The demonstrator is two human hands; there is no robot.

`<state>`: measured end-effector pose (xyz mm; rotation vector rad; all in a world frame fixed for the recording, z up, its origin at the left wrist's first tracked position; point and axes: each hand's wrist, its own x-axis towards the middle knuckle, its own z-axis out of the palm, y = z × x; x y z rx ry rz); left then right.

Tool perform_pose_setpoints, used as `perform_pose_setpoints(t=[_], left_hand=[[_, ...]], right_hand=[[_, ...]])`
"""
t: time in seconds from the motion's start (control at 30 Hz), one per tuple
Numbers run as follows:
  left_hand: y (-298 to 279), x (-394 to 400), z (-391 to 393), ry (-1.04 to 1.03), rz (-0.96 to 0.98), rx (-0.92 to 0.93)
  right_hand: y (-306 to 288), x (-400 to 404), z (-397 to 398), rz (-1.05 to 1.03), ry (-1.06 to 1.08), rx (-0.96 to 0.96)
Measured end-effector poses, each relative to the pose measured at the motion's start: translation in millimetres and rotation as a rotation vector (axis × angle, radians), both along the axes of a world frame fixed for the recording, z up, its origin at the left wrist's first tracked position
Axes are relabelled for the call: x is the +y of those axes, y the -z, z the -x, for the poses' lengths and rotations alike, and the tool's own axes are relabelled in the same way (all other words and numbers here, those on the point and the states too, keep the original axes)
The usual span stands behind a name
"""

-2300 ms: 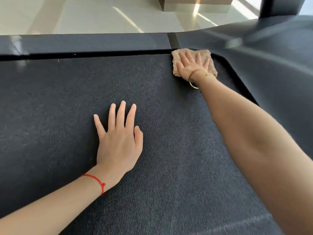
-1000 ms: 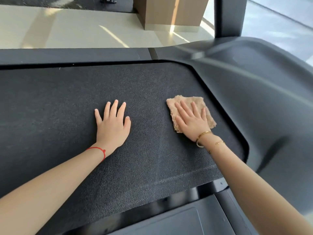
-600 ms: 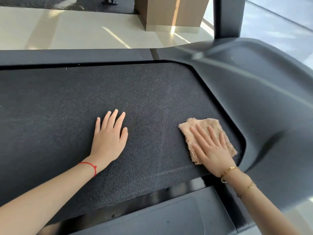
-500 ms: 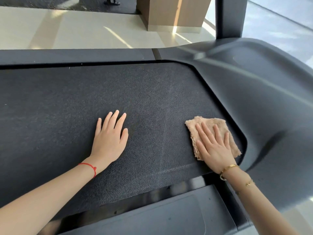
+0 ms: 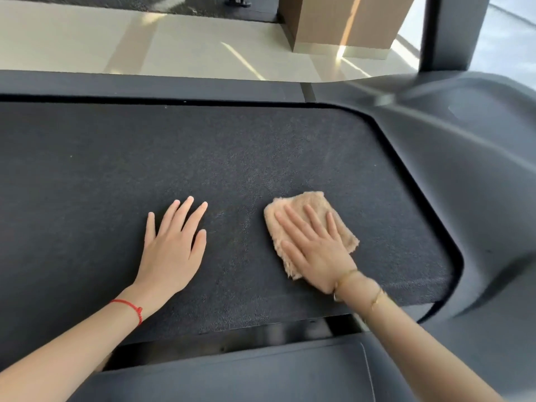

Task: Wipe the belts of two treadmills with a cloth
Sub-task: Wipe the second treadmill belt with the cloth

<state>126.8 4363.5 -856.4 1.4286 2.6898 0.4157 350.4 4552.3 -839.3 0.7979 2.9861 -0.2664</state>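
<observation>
A dark, textured treadmill belt (image 5: 261, 146) fills the middle of the view. A small beige fluffy cloth (image 5: 307, 203) lies flat on it, right of centre. My right hand (image 5: 316, 250) presses flat on the cloth with fingers spread, covering most of it; gold bracelets circle that wrist. My left hand (image 5: 172, 250) rests palm down on the bare belt to the left of the cloth, fingers apart and holding nothing, with a red string on its wrist.
The treadmill's dark plastic motor cover (image 5: 478, 184) curves around the belt's right end. A side rail (image 5: 145, 85) runs along the far edge and another (image 5: 261, 372) along the near edge. A black upright post (image 5: 446, 30) and a wooden block (image 5: 342, 21) stand on the pale floor beyond.
My right hand dragged the cloth from the belt's far right corner toward me, and in the last half second slid it left toward the middle. My left hand has stayed planted.
</observation>
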Motion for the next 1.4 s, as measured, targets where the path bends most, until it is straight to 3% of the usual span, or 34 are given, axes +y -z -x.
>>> perform_pose_setpoints(t=[0.2,0.43,0.57,0.63,0.77,0.87,0.97,1.17,1.4], left_hand=[[-0.2,-39.8,18.7,-0.138,0.016,0.0],[-0.9,-72.6,36.7,-0.294,0.024,-0.006],[-2.2,-79.1,36.6,-0.32,0.01,-0.008],[-2.7,-78.2,35.1,-0.324,0.008,-0.001],[-2.0,-74.7,31.2,-0.331,-0.007,0.018],[-1.4,-73.7,31.4,-0.332,-0.008,0.019],[-0.8,-73.3,31.7,-0.334,-0.009,0.021],[-1.3,-75.8,31.7,-0.332,-0.023,0.022],[-1.4,-103.3,42.9,-0.3,0.043,-0.016]], right_hand=[[-2.8,34.2,84.0,0.054,0.163,-0.025],[3.5,-67.3,76.8,0.004,-0.344,0.007],[4.0,-60.7,57.7,0.032,-0.464,0.037],[3.4,-33.2,66.2,-0.015,-0.433,0.026],[-2.0,28.9,118.7,0.027,-0.09,-0.021],[1.0,25.3,151.0,0.017,-0.013,-0.047],[1.4,-5.4,150.6,0.0,-0.109,-0.045],[-0.5,-86.7,99.3,-0.018,-0.517,-0.015],[-3.4,-47.3,115.7,0.04,-0.443,0.007]])
